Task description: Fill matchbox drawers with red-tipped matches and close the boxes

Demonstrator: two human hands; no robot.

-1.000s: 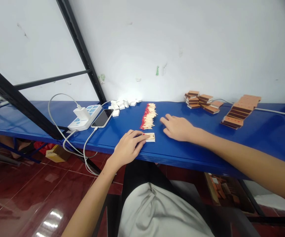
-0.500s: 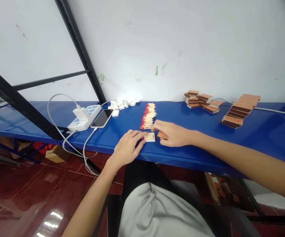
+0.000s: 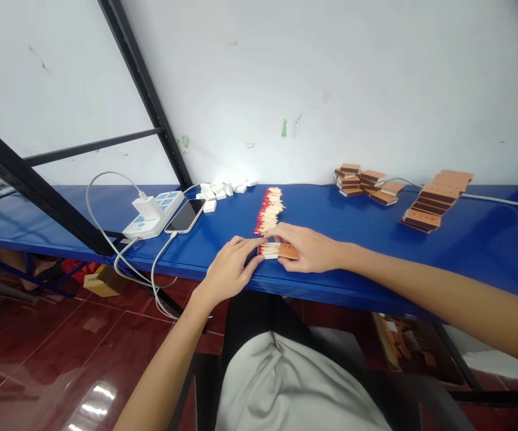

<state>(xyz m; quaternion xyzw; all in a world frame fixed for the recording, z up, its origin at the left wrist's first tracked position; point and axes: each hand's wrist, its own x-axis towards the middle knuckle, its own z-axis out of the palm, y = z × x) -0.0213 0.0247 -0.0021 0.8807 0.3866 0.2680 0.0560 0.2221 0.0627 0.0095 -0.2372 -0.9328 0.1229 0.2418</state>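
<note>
A white matchbox tray [image 3: 268,255] filled with matches lies near the front edge of the blue table. My left hand [image 3: 233,267] grips the tray's left end between thumb and fingers. In my right hand [image 3: 306,247] is an orange matchbox sleeve [image 3: 288,251], its open end against the tray's right end and apparently a little over it. The right index finger reaches across above the tray. Just behind my hands lies a row of loose matches [image 3: 268,212], red heads to the left.
White empty trays [image 3: 210,205] lie at the back left beside a phone [image 3: 187,216] and a power strip [image 3: 153,220] with cables. Filled-looking matchboxes [image 3: 350,179] are piled at the back right. A leaning stack of sleeves [image 3: 438,197] stands farther right. A black post [image 3: 146,90] rises at left.
My right hand has moved left, bringing the sleeve from a gap beside the tray up against its right end. My left hand stays on the tray.
</note>
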